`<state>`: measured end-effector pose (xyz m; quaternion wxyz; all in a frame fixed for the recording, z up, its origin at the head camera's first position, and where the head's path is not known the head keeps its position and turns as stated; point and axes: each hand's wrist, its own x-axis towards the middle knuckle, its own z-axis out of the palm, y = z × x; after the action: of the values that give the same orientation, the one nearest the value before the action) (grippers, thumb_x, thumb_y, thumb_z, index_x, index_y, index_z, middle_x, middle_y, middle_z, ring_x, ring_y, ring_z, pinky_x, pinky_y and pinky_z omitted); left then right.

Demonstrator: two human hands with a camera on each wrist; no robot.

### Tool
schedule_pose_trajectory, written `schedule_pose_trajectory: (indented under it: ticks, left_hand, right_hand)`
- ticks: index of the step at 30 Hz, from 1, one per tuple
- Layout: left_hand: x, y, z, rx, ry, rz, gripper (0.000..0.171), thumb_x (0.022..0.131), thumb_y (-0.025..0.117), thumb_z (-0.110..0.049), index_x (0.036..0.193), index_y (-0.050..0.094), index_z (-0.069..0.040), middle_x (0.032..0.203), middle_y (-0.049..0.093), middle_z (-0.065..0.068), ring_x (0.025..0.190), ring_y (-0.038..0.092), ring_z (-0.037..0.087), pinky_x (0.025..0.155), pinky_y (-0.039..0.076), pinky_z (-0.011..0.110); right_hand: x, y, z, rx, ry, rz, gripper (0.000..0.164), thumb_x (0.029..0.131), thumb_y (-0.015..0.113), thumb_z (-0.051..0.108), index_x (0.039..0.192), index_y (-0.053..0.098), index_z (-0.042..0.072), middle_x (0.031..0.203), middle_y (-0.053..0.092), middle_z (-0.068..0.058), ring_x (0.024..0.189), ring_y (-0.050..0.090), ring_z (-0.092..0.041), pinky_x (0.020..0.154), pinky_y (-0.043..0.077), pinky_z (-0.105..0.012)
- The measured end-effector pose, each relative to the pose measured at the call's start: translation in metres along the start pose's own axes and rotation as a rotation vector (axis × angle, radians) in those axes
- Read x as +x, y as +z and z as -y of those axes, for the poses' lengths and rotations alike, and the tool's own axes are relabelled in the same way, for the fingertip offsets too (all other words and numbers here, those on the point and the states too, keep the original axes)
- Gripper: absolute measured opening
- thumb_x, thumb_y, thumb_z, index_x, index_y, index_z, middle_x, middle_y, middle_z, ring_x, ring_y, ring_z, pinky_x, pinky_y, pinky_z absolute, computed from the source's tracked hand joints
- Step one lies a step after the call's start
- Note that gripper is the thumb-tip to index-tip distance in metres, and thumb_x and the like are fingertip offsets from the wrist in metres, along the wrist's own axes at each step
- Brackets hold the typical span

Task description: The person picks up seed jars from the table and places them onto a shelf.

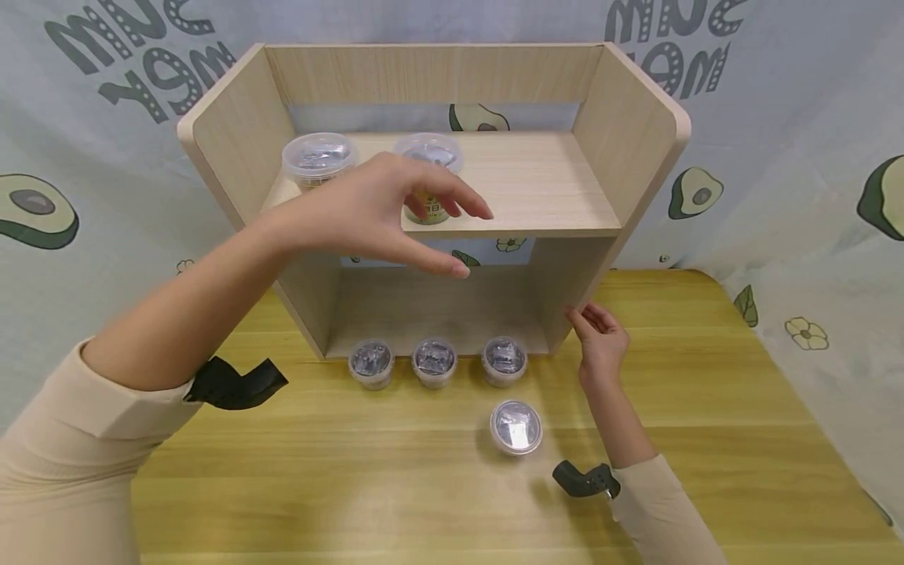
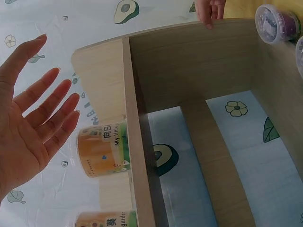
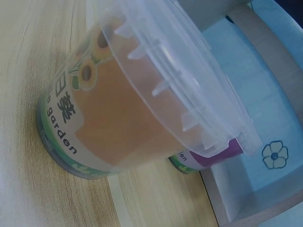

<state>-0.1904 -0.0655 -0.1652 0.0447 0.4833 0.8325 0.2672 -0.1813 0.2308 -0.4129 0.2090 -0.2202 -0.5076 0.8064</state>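
Note:
My left hand (image 1: 384, 200) is held out in front of the upper board of a wooden shelf unit (image 1: 494, 227), fingers spread and holding nothing. Behind it stands a clear lidded plastic tub (image 1: 431, 149), partly hidden by the fingers; a second tub (image 1: 319, 157) is to its left. Orange-printed labels on these tubs (image 2: 102, 150) show in the left wrist view, beside the open palm. Low on the right, my right hand (image 1: 603, 345) grips the front edge of the unit's side panel with thumb and fingers; its fingertips (image 2: 207, 19) appear over that edge.
Three small lidded tubs (image 1: 434, 359) line the unit's lower front edge. Another tub (image 1: 516, 428) stands on the wooden table (image 1: 318, 479), nearer me; its sunflower label (image 3: 87, 75) fills the right wrist view. A printed curtain (image 1: 791, 196) hangs behind.

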Motion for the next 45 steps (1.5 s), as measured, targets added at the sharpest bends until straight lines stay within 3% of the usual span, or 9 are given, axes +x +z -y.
schedule_pose_trajectory:
  ticks: [12, 25, 45]
  left_hand:
    - [-0.006, 0.024, 0.005, -0.047, 0.037, 0.019, 0.05, 0.073, 0.077, -0.035, 0.117, 0.062, -0.019, 0.116, 0.06, -0.013, 0.1, 0.052, 0.002, 0.084, 0.046, 0.025]
    - [-0.008, 0.043, 0.012, -0.016, 0.049, 0.015, 0.048, 0.073, 0.076, -0.038, 0.116, 0.062, -0.021, 0.113, 0.06, -0.015, 0.096, 0.05, 0.002, 0.083, 0.044, 0.026]
    - [-0.009, 0.07, 0.019, -0.011, 0.054, 0.045, 0.046, 0.074, 0.075, -0.039, 0.116, 0.063, -0.021, 0.115, 0.06, -0.011, 0.104, 0.052, 0.005, 0.089, 0.043, 0.027]
  right_hand:
    - [-0.001, -0.001, 0.001, -0.005, 0.019, 0.013, 0.021, 0.072, 0.072, -0.008, 0.075, 0.068, 0.012, 0.075, 0.066, 0.003, 0.074, 0.063, -0.007, 0.072, 0.051, -0.015]
    - [-0.001, 0.0, 0.0, 0.009, 0.013, 0.009, 0.023, 0.073, 0.07, -0.011, 0.073, 0.068, 0.012, 0.074, 0.066, 0.002, 0.072, 0.064, -0.007, 0.07, 0.051, -0.015]
    - [-0.001, 0.001, -0.001, 0.005, -0.018, 0.009, 0.028, 0.074, 0.067, -0.014, 0.071, 0.069, 0.014, 0.072, 0.066, 0.003, 0.069, 0.063, -0.006, 0.069, 0.051, -0.015]
